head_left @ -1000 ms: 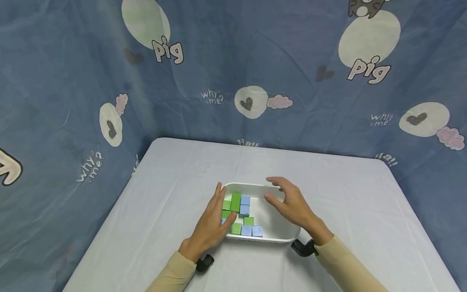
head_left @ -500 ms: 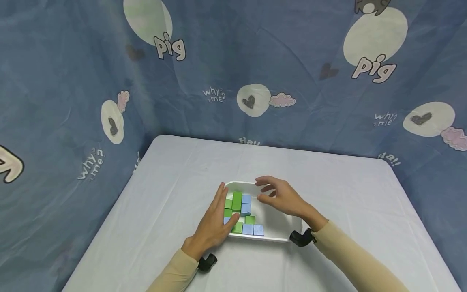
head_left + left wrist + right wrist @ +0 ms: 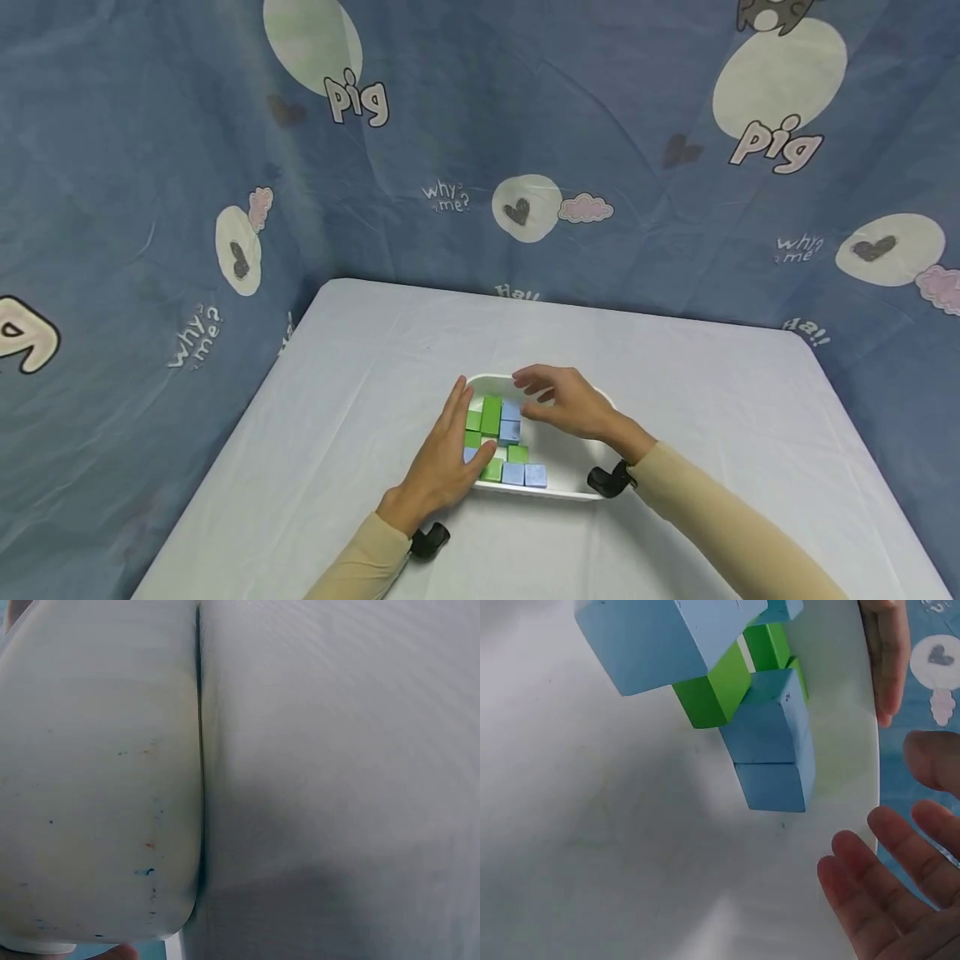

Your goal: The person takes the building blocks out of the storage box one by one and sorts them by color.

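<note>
Right hand [image 3: 573, 404] shifted nearer blue blocks [image 3: 509, 428], fingers loosely parted, left hand [image 3: 441, 463] straight-fingered beside tray [image 3: 562, 457]

The near right part of the white tray [image 3: 562, 462] offers free passage, while blocks [image 3: 491, 416] and the left hand [image 3: 441, 460] obstruct its left side.

Head view looks forward and down from above — wrist views sit close — all share the tray [image 3: 558, 467].

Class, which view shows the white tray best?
Head view: the white tray shows nearly whole, left hand and right hand covering parts. Left wrist: only its speckled outside. Right wrist: partial interior, with blue and green blocks.
</note>
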A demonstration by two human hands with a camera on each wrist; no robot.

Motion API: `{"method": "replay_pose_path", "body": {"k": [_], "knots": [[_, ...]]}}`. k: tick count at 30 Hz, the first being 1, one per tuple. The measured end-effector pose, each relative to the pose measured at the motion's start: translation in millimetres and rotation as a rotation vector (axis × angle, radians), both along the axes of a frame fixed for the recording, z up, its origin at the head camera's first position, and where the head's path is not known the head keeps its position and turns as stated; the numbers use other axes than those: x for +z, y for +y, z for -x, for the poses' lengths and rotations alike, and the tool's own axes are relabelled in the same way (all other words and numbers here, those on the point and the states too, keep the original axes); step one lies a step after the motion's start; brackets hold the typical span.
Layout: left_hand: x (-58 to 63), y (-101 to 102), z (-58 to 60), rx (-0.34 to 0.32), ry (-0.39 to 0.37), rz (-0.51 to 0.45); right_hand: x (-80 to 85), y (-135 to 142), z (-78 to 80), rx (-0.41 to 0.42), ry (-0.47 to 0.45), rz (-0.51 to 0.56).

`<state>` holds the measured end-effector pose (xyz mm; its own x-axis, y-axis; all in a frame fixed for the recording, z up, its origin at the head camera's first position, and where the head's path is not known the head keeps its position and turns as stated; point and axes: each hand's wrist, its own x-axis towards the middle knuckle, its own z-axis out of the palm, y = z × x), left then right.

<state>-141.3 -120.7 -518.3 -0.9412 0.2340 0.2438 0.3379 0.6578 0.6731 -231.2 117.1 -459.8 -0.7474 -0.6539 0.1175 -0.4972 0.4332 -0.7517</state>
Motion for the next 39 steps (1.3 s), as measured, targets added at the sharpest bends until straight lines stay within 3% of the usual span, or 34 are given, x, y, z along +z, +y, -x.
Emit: {"method": "replay_pose_path", "body": {"k": [13, 20, 25, 39], "knots": [[1.5, 1.9, -1.3, -0.012, 0.021, -0.001, -7.6, -4.4, 5.6, 0.057, -0.149, -0.065], [0.5, 2.0, -0.5, -0.011, 0.031, -0.006, -16.0, -4.7, 9.7, 0.119, -0.104, -0.130], [-0.6, 2.6, -1.0, -0.012, 0.032, -0.009, -24.2, -5.7, 11.5, 0.116, -0.099, -0.162], [0.0, 0.7, 0.4, -0.011, 0.026, -0.009, -36.1, -10.3, 15.5, 0.113, -0.044, -0.085]]}}
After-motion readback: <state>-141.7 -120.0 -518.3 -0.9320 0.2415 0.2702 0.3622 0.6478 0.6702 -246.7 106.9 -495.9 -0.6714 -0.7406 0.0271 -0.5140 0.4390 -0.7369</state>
